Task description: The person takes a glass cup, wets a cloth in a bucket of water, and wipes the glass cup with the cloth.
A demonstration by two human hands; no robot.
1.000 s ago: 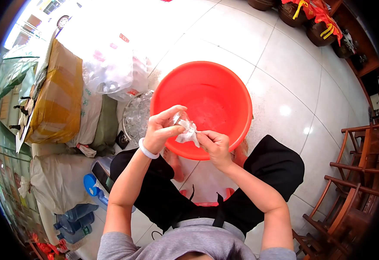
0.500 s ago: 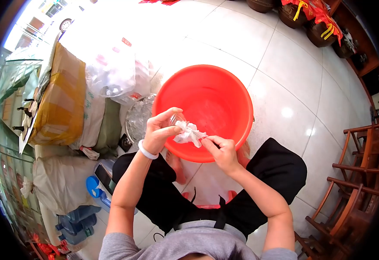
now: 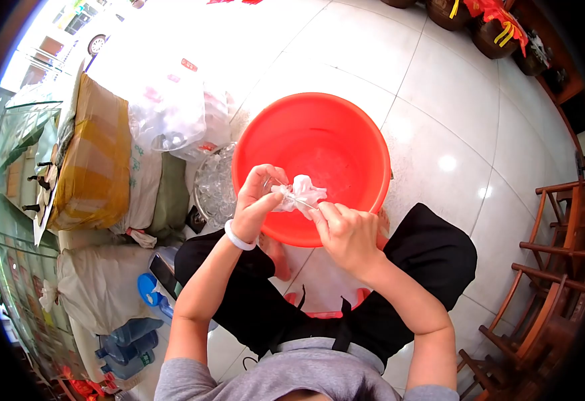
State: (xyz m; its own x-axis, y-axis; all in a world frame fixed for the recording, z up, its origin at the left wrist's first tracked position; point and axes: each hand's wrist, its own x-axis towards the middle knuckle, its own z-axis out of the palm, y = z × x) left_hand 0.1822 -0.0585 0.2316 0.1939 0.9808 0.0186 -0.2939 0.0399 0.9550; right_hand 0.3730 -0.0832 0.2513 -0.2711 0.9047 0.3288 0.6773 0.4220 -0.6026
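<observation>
My left hand point(image 3: 254, 208), with a white band on the wrist, is closed around a small clear glass point(image 3: 274, 182) held sideways over the red basin point(image 3: 259, 127). A crumpled white cloth point(image 3: 306, 192) sits at the mouth of the glass; whether it is cloth or tissue is hard to tell. My right hand point(image 3: 349, 234) pinches a thin stick point(image 3: 302, 202) that runs into this white material. Fingers hide part of both the glass and the stick.
Left of the basin stands a round bowl point(image 3: 213, 184) of clear glassware. Plastic bags point(image 3: 169, 120), a taped carton point(image 3: 95, 154) and a white sack point(image 3: 105, 281) line the left side. Wooden chairs point(image 3: 546, 267) stand at right, dark jars point(image 3: 490, 40) at the upper right.
Both hands have shifted slightly right relative to the basin. The white cloth has bunched upward at the glass mouth, and my right hand has turned and come nearer to my left.
</observation>
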